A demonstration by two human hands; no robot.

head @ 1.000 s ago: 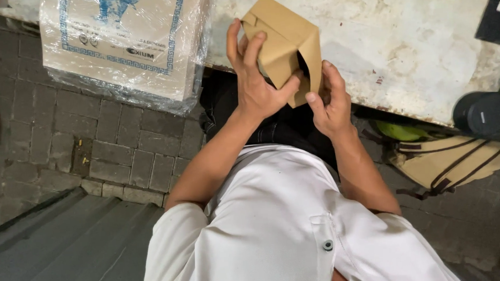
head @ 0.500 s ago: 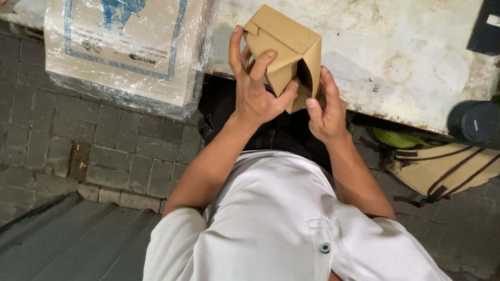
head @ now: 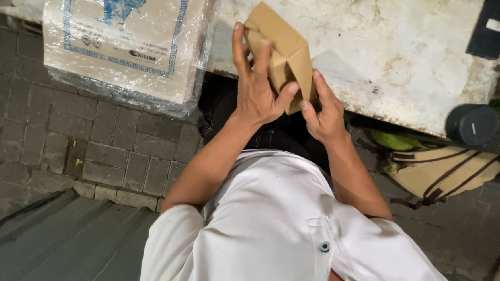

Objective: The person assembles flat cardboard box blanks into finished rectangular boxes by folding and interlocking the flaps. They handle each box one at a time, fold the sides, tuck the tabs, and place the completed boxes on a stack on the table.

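Over the stained white table (head: pixel 405 64), the 2 hands are turning the small brown cardboard box (head: pixel 282 50), now tilted further with its dark opening facing down, contents unseen, as the left hand (head: pixel 257 89) spreads its fingers across it and the right hand (head: pixel 323 116) pinches its lower edge.

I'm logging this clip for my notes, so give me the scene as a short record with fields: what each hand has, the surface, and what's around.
held thing: small brown cardboard box, partly folded, tilted, held over the table edge
left hand: fingers spread over the box's near side
right hand: gripping the box's lower right corner
surface: worn white table
on the table: plastic-wrapped carton overhanging the left edge; black flat device at right
below the table: dark cylinder, tan bag
floor: grey brick paving
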